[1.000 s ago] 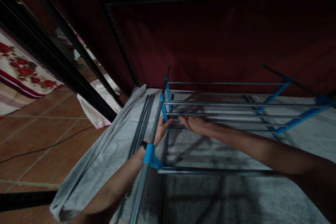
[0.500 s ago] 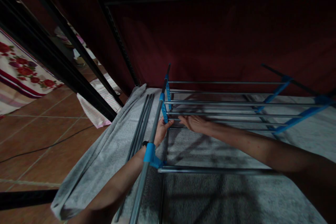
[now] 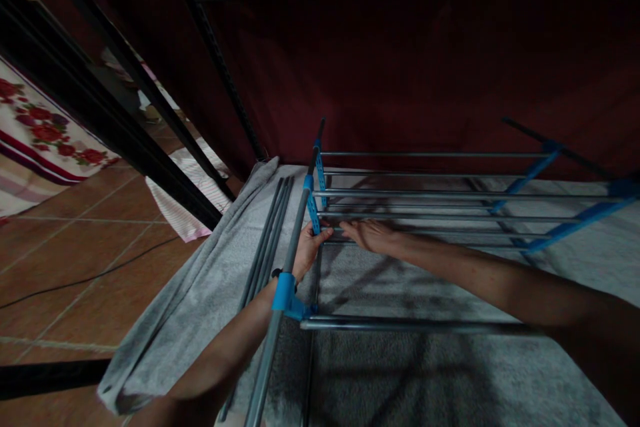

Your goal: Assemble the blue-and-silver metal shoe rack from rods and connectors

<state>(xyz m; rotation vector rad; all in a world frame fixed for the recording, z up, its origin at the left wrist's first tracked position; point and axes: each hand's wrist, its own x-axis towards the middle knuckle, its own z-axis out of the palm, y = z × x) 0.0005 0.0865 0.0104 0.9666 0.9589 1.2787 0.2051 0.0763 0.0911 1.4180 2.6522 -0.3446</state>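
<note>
A rack of grey metal tubes with blue plastic joints stands before me. My left hand (image 3: 307,252), wearing a dark wristband, is closed round the lower end of a blue slotted bracket (image 3: 313,211) on the rack's left side. Its thumb points right along a thin metal rod (image 3: 435,233) that meets this bracket. My right hand (image 3: 369,236) is closed over the same rod, just right of the left hand; the grip's underside is hidden. Nearer me, a blue T-shaped joint (image 3: 285,293) joins the left upright tube (image 3: 267,363) to a thicker crossbar (image 3: 400,325).
Several loose grey tubes (image 3: 267,240) lie left of the rack on a grey blanket (image 3: 200,320). Black metal posts (image 3: 125,140) slant at the left, beside a tiled floor (image 3: 75,247) with a dark cable (image 3: 100,273). A dark red curtain (image 3: 400,80) hangs behind the rack.
Both hands keep their places on the bracket and the rod. The view has shifted very slightly.
</note>
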